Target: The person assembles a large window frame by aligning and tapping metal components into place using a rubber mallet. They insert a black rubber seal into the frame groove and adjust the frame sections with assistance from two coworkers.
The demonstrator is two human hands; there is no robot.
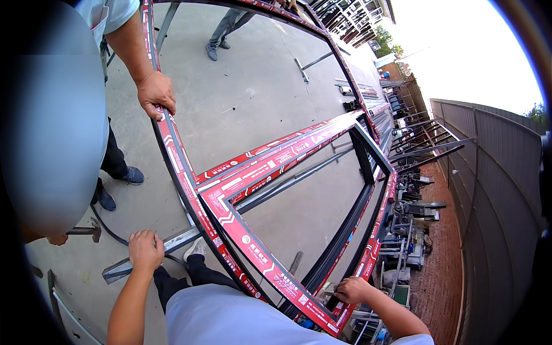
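A small rectangular frame (261, 259) wrapped in red printed film lies tilted over a larger frame (172, 146) of the same dark profile with red film. My right hand (352, 289) is closed over the small frame's near right edge. Its fingertips are partly hidden behind the profile. Off to the left, my left hand (146, 250) is curled closed beside a grey metal support bar (183, 238); whatever is in its fingers, if anything, is hidden. A co-worker's hand (156, 95) rests on the large frame's left side.
The co-worker at the left has a hammer (86, 230) in the other hand. Another person's legs (225, 33) stand beyond the frame. Metal stands and stacked profiles (397, 259) line the right, before a corrugated fence (489, 167). A dark hose (109, 230) lies on the concrete floor.
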